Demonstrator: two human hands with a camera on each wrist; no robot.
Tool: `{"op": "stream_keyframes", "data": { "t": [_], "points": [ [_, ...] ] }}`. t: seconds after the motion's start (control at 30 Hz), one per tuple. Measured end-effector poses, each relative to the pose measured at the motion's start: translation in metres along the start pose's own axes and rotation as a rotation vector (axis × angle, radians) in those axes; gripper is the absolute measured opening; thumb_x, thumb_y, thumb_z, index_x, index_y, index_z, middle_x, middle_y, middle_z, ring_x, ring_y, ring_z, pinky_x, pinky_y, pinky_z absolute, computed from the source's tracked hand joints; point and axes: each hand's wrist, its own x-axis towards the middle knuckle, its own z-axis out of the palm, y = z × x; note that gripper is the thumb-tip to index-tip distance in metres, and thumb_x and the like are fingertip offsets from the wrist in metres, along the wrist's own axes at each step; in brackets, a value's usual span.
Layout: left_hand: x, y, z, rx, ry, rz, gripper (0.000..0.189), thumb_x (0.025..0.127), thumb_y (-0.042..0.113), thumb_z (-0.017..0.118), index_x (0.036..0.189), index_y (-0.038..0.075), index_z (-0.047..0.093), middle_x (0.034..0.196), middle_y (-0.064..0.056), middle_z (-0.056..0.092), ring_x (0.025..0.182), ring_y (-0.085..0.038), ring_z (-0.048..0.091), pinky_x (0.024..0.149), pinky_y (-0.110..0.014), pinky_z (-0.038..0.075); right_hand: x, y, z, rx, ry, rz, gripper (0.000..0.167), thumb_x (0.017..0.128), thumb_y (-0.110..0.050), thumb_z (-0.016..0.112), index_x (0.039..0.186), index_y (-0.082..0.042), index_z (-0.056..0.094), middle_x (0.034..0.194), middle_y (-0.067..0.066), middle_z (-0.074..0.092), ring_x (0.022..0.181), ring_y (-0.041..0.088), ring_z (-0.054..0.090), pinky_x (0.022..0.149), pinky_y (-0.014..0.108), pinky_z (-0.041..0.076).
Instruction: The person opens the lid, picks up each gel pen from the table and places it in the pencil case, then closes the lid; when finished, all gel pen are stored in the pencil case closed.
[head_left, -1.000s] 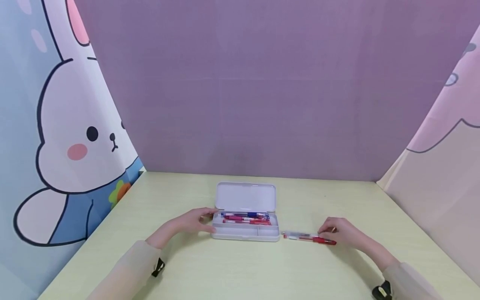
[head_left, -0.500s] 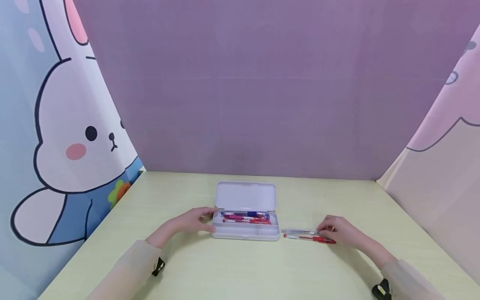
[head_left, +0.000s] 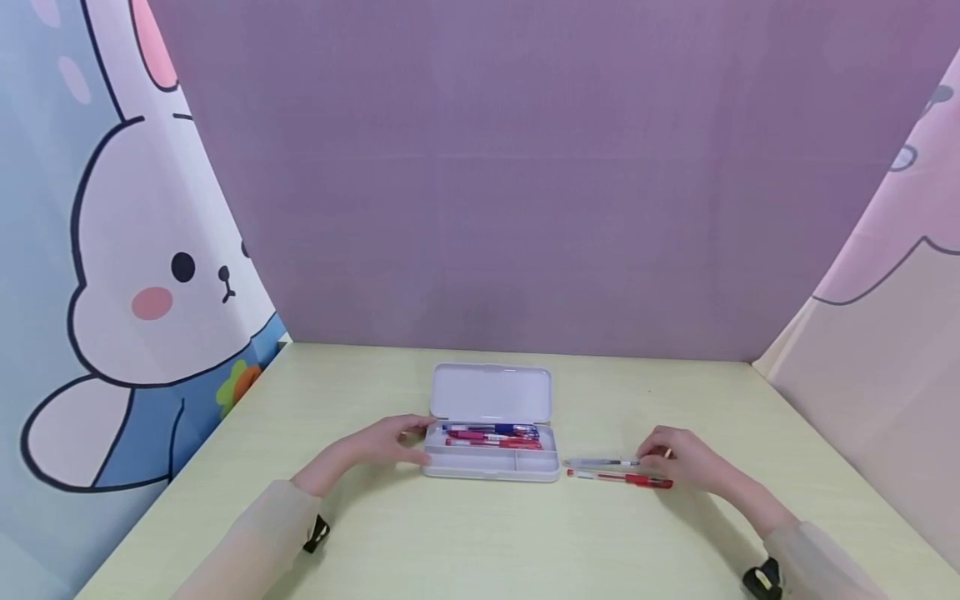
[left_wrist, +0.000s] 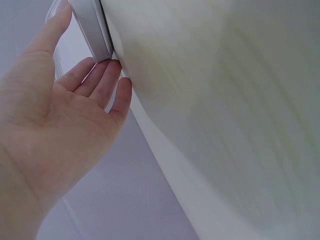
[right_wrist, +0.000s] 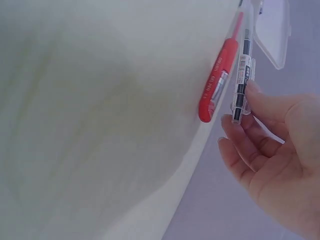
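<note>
A white pencil case [head_left: 491, 477] lies with its lid [head_left: 491, 392] raised; several blue, pink and red pens [head_left: 493, 437] fill its back compartment. My left hand [head_left: 382, 440] touches the case's left end, thumb and fingers spread apart, as the left wrist view also shows. To the right of the case, my right hand [head_left: 686, 458] pinches the end of a clear gel pen [right_wrist: 243, 75] with black parts, between thumb and fingers. Beside it on the table lies a red gel pen [head_left: 630, 478], apart from the hand.
The pale wooden table [head_left: 480, 542] extends around the case and pens. A purple backdrop [head_left: 487, 183] stands along the table's back edge. Cartoon-print cloths hang on the left [head_left: 150, 250] and right [head_left: 892, 358].
The clear pen has shifted slightly away from the red pen, and the gap between them is wider. My right hand moved a little with it. My left hand and the case stayed put.
</note>
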Motion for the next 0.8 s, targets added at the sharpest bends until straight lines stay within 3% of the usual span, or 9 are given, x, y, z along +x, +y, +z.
{"op": "stream_keyframes", "data": {
  "t": [0.23, 0.6, 0.8],
  "points": [
    [0.000, 0.001, 0.000, -0.020, 0.002, -0.017, 0.071, 0.082, 0.033, 0.072, 0.140, 0.007, 0.042, 0.139, -0.019, 0.046, 0.126, -0.036, 0.044, 0.104, -0.054, 0.037, 0.002, -0.003, -0.002, -0.021, 0.043, -0.013, 0.006, 0.083, -0.004, 0.068, 0.087, -0.008, 0.068, 0.079, -0.005, 0.062, 0.068, -0.005, 0.048, 0.056, 0.019, 0.046],
    [0.000, 0.000, 0.000, -0.021, -0.003, -0.009, 0.072, 0.082, 0.033, 0.072, 0.141, 0.006, 0.041, 0.139, -0.019, 0.046, 0.127, -0.037, 0.044, 0.104, -0.054, 0.037, 0.022, -0.015, 0.004, -0.044, 0.134, -0.012, 0.007, 0.083, -0.006, 0.068, 0.088, -0.011, 0.070, 0.080, -0.008, 0.062, 0.072, -0.002, 0.052, 0.059, 0.021, 0.047],
    [-0.001, 0.000, 0.000, -0.021, -0.002, -0.023, 0.072, 0.082, 0.034, 0.072, 0.141, 0.007, 0.041, 0.140, -0.019, 0.046, 0.127, -0.036, 0.043, 0.104, -0.055, 0.037, 0.033, -0.024, 0.008, -0.004, 0.125, 0.026, 0.007, 0.085, -0.008, 0.067, 0.090, -0.011, 0.070, 0.081, -0.008, 0.062, 0.072, 0.000, 0.051, 0.059, 0.020, 0.046]
  ]
}}
